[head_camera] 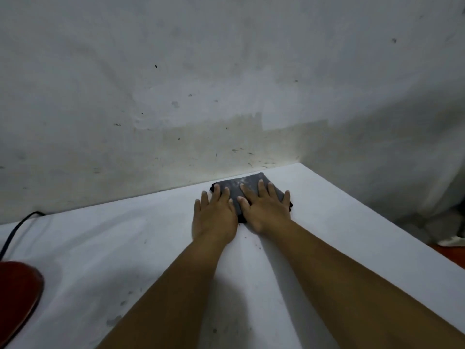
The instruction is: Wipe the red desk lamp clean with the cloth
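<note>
Pressing flat with straight, spread fingers, the left hand [214, 216] and right hand [268, 210] lay on the folded dark grey cloth [247, 190] at centre frame, pinching nothing; the glossy red desk lamp base [17, 288] sat at the lower left edge, well apart, nearer the left hand, on the white table [100, 248]; no containers showed

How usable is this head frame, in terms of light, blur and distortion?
Head view: dim overall, with a bright patch on the wall behind the cloth; wide-angle bend curves the table edge; both hands, left and right, look soft, flat on the cloth; the red lamp base is cropped at the frame's left edge.
</note>
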